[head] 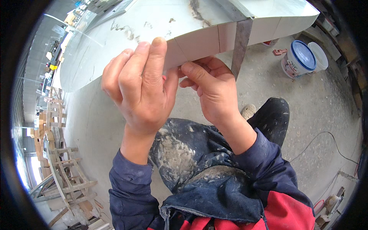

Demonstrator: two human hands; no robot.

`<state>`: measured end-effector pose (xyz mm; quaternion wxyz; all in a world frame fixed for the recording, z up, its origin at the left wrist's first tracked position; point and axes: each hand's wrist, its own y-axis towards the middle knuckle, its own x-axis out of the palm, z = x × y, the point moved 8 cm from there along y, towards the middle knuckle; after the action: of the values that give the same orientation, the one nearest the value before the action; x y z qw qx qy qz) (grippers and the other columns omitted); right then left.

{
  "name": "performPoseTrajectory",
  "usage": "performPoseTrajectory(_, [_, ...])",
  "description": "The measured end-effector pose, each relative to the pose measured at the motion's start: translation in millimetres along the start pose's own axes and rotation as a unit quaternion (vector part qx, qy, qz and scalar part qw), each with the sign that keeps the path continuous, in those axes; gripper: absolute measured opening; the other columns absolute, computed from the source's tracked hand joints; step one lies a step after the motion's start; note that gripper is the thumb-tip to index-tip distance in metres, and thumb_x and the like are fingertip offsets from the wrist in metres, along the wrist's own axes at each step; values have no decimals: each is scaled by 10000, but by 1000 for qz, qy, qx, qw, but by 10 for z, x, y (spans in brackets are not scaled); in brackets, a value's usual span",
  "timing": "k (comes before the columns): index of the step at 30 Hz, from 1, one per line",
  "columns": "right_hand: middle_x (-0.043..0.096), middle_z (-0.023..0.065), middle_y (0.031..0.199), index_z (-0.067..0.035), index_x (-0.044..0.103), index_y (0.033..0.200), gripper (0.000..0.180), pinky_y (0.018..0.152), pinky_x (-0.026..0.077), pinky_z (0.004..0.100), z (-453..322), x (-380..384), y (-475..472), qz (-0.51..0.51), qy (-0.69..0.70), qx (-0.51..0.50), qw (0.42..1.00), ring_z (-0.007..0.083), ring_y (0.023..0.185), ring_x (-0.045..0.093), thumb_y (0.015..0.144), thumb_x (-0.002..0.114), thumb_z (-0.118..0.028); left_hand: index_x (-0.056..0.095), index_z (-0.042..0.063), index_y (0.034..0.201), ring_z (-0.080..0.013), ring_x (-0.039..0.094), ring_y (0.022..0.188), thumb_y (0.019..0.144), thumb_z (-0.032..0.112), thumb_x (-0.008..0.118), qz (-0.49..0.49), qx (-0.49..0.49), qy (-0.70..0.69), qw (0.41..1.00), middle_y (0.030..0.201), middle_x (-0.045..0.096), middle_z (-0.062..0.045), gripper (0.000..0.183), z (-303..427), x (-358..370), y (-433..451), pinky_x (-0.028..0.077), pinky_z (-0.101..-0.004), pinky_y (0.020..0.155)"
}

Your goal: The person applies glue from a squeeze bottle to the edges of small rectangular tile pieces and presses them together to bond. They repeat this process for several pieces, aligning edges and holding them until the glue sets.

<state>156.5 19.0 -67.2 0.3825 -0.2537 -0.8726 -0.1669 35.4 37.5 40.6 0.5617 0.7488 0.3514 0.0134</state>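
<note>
A pale marble-look stone slab [149, 21] with brown veining reaches across the top, its front edge curved. Short flat pale edge pieces [198, 43] line that edge, with thin seams between them. My left hand [141, 83] has its fingers laid up over the edge and its thumb low by the underside, gripping the edge band. Right beside it, my right hand [215, 83] pinches the band's lower rim, thumb in front and the other fingers partly hidden behind. A bit of red shows behind my left thumb. A grey metal bar [242, 43] crosses the edge further right.
A bucket with a blue lid [303, 54] and a white bucket [319, 57] stand on the concrete floor [310, 112], near a pink tool [279, 52]. Wooden frames [69, 172] lean at the left. A black cable [330, 138] lies at the right.
</note>
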Motion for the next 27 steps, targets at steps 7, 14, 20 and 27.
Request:
performPoseTrajectory(7, [754, 90, 1023, 35, 703, 1097, 234, 786, 571, 291, 33, 22, 24, -1, 21, 0, 1000, 149, 863, 706, 960, 794, -132, 771, 54, 1291, -267, 516, 1197, 788, 84, 849, 4, 4, 4, 1000, 1298, 617, -37, 510, -11, 16, -14, 482, -394, 1014])
performPoseTrajectory(14, [751, 88, 1021, 29, 711, 1082, 210, 778, 572, 294, 34, 30, 13, 8, 14, 2, 1000, 154, 865, 707, 966, 785, -130, 777, 65, 1287, -257, 510, 1203, 811, 104, 839, 9, 1, 6, 1000, 1303, 616, -30, 481, -15, 1, -25, 472, -398, 1021])
performPoseTrajectory(20, [752, 88, 1041, 23, 714, 1105, 207, 786, 571, 298, 27, 35, 4, 15, 11, -1, 1000, 158, 907, 710, 974, 774, -126, 780, 76, 1285, -253, 516, 1203, 815, 107, 835, 11, -7, 13, 1000, 1297, 614, -21, 474, -9, 8, -31, 470, -401, 1026])
performPoseTrajectory(27, [754, 93, 1053, 28, 711, 1114, 210, 790, 571, 299, 35, 29, -10, 12, 12, 5, 1000, 164, 916, 713, 980, 769, -123, 764, 82, 1299, -248, 522, 1204, 837, 139, 847, 21, 2, 9, 1000, 1295, 606, -28, 473, -35, -4, -42, 472, -409, 1029])
